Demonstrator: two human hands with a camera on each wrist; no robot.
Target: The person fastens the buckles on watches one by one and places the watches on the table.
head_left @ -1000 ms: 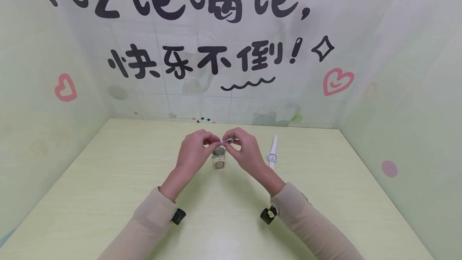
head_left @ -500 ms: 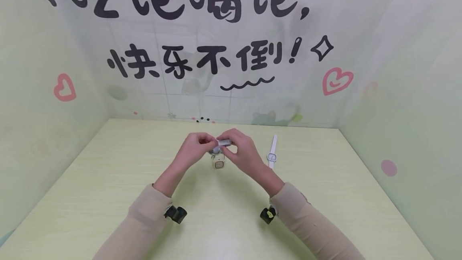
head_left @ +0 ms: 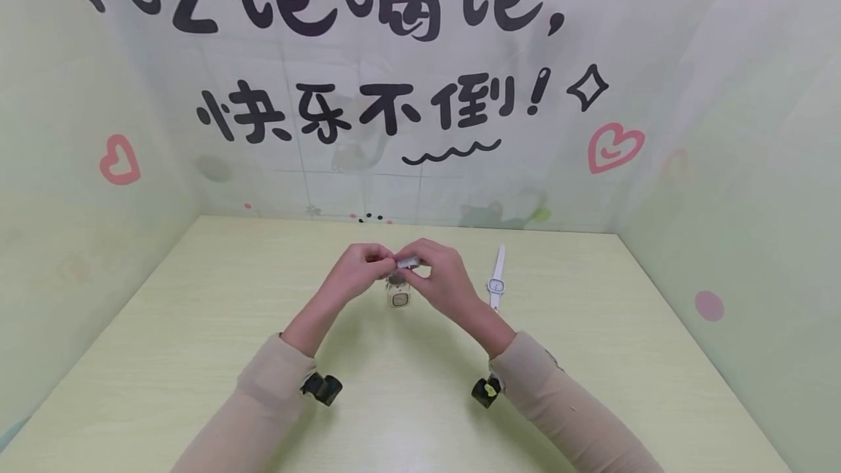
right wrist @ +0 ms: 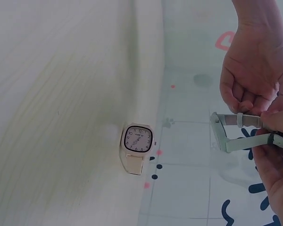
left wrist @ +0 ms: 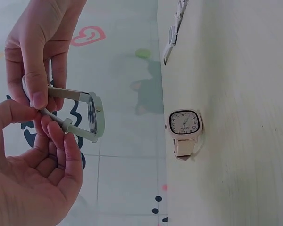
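Both hands hold a pale green wristwatch (left wrist: 99, 117) in the air, its strap bent round into a loop. My left hand (head_left: 351, 274) pinches the strap between thumb and fingertips, near the strap's keeper. My right hand (head_left: 442, 276) grips the other side of the strap (right wrist: 249, 142), thumb and fingers closed on it. In the left wrist view the watch case faces away from the fingers, and the strap ends are partly hidden between the fingertips. Below the hands a cream wristwatch (head_left: 399, 299) stands on the table, its strap looped under its square dial (right wrist: 138, 139).
A white wristwatch (head_left: 496, 286) lies stretched flat on the table, right of my right hand. The pale wooden table (head_left: 230, 298) meets a printed wall sheet (head_left: 368, 188) at its back edge. Similar sheets stand at both sides.
My left hand has shifted slightly left and down, and its fingers have drawn together. The held watch has turned so more of it shows by the right fingers. The watches on the table stay put.
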